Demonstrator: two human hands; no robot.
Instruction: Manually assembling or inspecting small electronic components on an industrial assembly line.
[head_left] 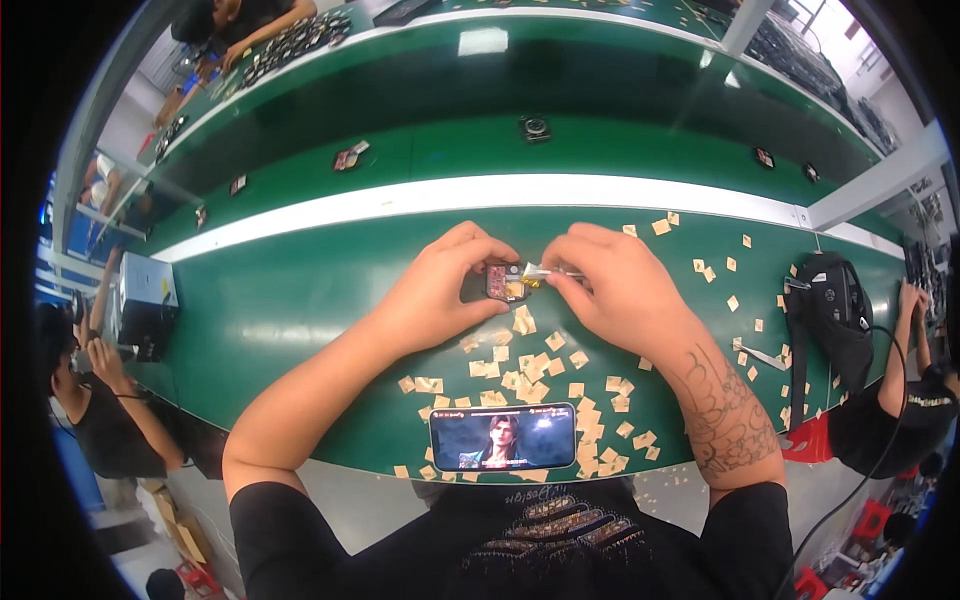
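My left hand (440, 283) grips a small black electronic device (495, 284) by its edges, thumb below and fingers above. A reddish circuit board and a yellowish part show in its open face. From the right, my right hand (618, 285) pinches thin metal tweezers (560, 273), whose tips are at the device's right side. A small whitish and gold piece (533, 277) sits at those tips; whether it is attached to the device I cannot tell. Many small cream squares (530, 372) lie scattered on the green table below and right of my hands.
A phone (505, 438) playing a video lies at the near table edge. To the right are spare tweezers (765, 357) and a black bag (832, 305). Beyond a white rail (480, 192), a green strip carries several small devices (536, 128). Other people work on both sides.
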